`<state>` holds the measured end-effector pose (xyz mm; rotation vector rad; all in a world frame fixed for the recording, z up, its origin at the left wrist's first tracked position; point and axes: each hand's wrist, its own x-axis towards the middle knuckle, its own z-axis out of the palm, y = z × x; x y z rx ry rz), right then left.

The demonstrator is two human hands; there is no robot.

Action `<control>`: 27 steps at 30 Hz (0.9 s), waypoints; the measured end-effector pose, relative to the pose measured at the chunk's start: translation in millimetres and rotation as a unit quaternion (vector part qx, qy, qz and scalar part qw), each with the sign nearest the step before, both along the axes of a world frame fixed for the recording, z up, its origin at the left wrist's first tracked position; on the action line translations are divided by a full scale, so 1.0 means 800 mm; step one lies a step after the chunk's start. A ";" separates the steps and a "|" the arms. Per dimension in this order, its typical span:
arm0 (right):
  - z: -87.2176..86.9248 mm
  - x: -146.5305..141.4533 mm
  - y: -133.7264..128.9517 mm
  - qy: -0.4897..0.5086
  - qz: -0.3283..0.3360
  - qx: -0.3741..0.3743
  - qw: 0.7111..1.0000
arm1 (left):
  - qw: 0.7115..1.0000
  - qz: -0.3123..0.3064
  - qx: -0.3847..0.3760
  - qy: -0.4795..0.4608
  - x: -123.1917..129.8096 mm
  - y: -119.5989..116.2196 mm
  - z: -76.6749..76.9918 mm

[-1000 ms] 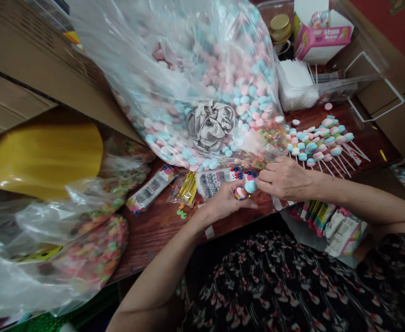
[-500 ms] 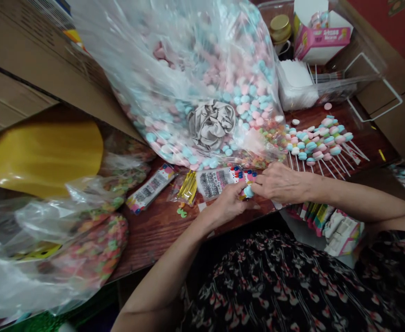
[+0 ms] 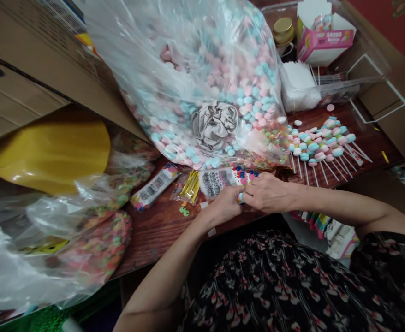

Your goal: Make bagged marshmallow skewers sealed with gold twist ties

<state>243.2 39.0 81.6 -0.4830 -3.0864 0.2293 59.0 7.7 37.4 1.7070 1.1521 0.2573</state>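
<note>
My left hand (image 3: 223,205) and my right hand (image 3: 266,192) meet over the front edge of a reddish-brown wooden table (image 3: 154,235). Between their fingers is a small round blue-and-pink candy (image 3: 240,198), mostly hidden. A printed candy wrapper (image 3: 219,183) lies just behind my left hand. Past my right hand, several pastel candy lollipops on white sticks (image 3: 318,146) lie in a fan. A large clear plastic bag of pink and blue candies (image 3: 195,92) rests behind my hands, gathered with a grey cloth tie (image 3: 214,124).
Several printed strips and gold twist ties (image 3: 189,186) lie left of my hands. Bags of multicoloured candy (image 3: 98,246) and a yellow scoop (image 3: 50,157) sit at the left. At the back are a pink box (image 3: 323,44), white paper (image 3: 299,87) and a wire rack (image 3: 375,87).
My hands have come closer together, my right hand moving left. The candy that showed clearly between them is now mostly covered by my fingers.
</note>
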 end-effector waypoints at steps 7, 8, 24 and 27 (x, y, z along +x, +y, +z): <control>-0.003 0.002 0.021 0.042 -0.030 0.001 0.999 | 0.995 0.081 0.015 -0.053 -0.022 -0.004 0.021; -0.003 0.006 0.023 0.074 -0.029 0.024 0.997 | 0.995 0.082 0.005 -0.048 -0.029 -0.005 0.021; 0.026 -0.004 0.011 -0.111 -0.054 -0.041 0.991 | 0.987 0.088 0.097 0.092 -0.021 -0.014 0.000; 0.026 -0.006 0.012 -0.073 -0.059 -0.040 0.995 | 0.989 0.122 0.069 0.051 -0.023 -0.014 -0.001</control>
